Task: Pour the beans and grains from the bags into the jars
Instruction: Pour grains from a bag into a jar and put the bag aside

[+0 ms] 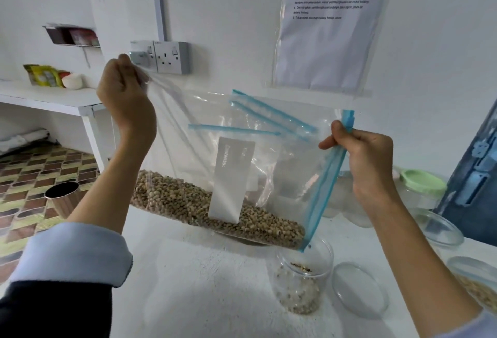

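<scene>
head view: pouring step in hand. clear plastic zip bag with blue seal strip (242,165) held tilted above white table (188,284), pale beans (215,208) gathered along low edge. left hand (126,95) pinches upper far-left corner; right hand (360,155) grips blue strip at right. bag's low corner sits just over open clear round jar (301,281), partly filled. next move, likely: raise left corner, keep mouth over jar. clear round lid (360,289) just right of jar; green-lidded jar (422,184) far right; metal cup (63,198) left. spill risk at narrow mouth.
</scene>
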Demonstrator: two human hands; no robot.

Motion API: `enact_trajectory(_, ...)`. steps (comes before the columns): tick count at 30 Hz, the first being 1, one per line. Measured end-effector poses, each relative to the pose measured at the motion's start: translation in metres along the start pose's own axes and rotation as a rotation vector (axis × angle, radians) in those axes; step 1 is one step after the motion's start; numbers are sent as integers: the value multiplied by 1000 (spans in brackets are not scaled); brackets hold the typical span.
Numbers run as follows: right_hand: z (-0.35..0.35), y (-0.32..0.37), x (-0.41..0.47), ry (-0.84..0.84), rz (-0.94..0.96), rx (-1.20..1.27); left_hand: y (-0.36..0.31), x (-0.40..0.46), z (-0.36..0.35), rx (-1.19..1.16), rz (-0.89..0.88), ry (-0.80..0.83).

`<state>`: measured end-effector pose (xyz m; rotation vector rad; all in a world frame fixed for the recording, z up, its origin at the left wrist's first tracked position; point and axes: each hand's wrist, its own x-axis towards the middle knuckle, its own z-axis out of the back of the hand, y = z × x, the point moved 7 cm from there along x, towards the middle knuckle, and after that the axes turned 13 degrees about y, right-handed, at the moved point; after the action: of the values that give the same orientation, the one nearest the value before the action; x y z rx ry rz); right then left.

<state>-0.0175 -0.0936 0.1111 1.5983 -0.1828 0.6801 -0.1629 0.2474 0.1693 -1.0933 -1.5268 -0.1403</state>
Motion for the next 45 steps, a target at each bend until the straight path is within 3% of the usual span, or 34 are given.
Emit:
enact_trajectory(8,5,-4,-1,-76,18,34,3,1,0,19,20,-3)
enact_trajectory(11,-1,-5,-1,-15,0,-2,1,1,-2,46,11,0)
enact_trajectory(45,-3,-5,1,-20,-23,-21,-5,7,1,62,-49,-5)
